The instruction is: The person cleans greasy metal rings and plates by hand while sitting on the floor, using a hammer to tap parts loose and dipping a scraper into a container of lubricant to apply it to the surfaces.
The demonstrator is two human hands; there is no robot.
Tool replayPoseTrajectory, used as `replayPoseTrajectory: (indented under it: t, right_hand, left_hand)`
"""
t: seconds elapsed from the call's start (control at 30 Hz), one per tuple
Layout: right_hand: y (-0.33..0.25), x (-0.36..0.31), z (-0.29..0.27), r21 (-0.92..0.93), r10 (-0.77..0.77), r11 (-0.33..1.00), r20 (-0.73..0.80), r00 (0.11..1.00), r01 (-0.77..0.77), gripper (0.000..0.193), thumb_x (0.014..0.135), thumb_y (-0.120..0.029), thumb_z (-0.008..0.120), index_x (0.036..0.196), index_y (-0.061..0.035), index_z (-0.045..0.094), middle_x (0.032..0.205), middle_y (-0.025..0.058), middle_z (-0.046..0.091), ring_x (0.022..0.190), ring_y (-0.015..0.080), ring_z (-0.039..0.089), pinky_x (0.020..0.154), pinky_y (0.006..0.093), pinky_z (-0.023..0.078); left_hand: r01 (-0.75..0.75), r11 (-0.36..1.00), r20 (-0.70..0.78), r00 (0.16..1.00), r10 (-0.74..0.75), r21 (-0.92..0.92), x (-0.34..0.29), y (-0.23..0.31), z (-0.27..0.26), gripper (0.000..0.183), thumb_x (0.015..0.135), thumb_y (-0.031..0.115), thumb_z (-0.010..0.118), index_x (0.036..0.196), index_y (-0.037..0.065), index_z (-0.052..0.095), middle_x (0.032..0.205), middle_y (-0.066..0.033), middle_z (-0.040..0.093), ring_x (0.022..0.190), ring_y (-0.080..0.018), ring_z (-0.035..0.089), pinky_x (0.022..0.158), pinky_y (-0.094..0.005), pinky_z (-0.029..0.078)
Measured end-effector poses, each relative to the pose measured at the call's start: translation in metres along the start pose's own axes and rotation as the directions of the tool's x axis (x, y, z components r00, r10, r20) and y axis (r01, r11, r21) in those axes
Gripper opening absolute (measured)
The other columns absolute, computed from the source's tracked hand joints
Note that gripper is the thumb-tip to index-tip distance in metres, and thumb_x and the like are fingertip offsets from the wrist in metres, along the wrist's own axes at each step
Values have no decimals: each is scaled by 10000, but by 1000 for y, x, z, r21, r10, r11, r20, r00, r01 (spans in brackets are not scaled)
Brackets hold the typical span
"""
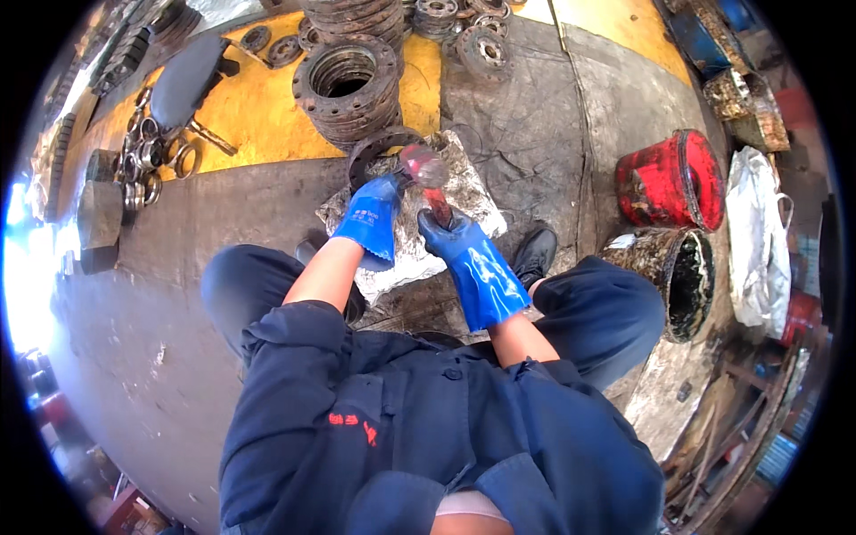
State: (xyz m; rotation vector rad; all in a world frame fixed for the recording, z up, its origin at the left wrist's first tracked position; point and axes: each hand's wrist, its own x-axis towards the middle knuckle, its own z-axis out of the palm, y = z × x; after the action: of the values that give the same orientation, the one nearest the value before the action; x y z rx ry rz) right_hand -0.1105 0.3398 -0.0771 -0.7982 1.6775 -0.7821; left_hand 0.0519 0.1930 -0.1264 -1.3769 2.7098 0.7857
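The person's forearms reach forward between spread knees, converging over a pale, dark-smeared sheet (468, 183) on the floor. The left hand (378, 201), in a blue glove, points far and slightly right, its fingers curled in near a dark metal ring (359, 153); whether it grips the ring or something smaller cannot be told, since the fingertips are hidden. The right hand (450, 239), gloved alike, angles far and left, closed around the handle of a red-handled tool (436, 203) whose blurred head lies just right of the left hand's fingers. The ring is at the far-left part of the sheet, tilted up, and the tool's head covers part of its right side. Just beyond it, a stack of rusty rings (346, 118) crowds the far side, with a taller stack (364, 18) behind and a holed disc (484, 53) to the right, near a yellow floor strip (245, 111). Far left lie a dark flat pad (185, 85) and a cluster of small metal rings (143, 156). To the right are a stained red bucket (655, 183), a grimy container (644, 254) on its side and a white sack (758, 241). Dark shoes (535, 252) flank the sheet.
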Motion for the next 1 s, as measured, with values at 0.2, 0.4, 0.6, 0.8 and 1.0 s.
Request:
replayPoseTrajectory:
  t: [0.2,0.4,0.6,0.8,1.0]
  right_hand:
    - [4,-3,-7,-71,-337,940,-69,939,333,182,964,-259,624,888,-94,640,695,1,602,581,114,541,549,319,448]
    - [34,3,-3,45,126,991,-27,992,-125,279,930,-366,674,826,-110,642,603,-5,586,537,123,550,528,336,449]
    - [-3,-3,1,8,-70,998,-16,997,70,263,925,-346,678,847,-99,637,601,0,588,576,112,579,580,316,477]
    - [67,9,-3,-324,143,936,-15,990,-140,454,903,-499,622,873,-53,702,723,102,697,667,180,666,660,356,523]
    - [115,45,-12,162,102,984,-149,984,-78,182,962,-225,615,825,-107,641,662,-15,497,600,121,459,570,304,435]
  left_hand:
    - [-29,999,-34,999,27,-45,4,9,-3,256,864,113,602,1092,80,713,1113,-220,693,1052,-396,656,916,-465,523]
    - [-12,971,-75,997,-6,-239,-5,25,-22,221,908,210,605,1019,40,693,996,-253,684,922,-401,663,835,-464,517]
    - [182,974,95,981,-170,-139,-9,11,-33,339,825,99,658,1161,80,695,1112,-241,687,1086,-381,652,929,-467,515]
    - [-21,999,92,995,24,-27,-18,4,-5,334,883,132,580,1199,86,679,1165,-248,670,1097,-440,633,963,-497,502]
    - [-22,999,22,1000,21,31,-11,0,9,228,850,97,593,1056,49,680,1101,-242,684,1062,-419,647,928,-497,511]
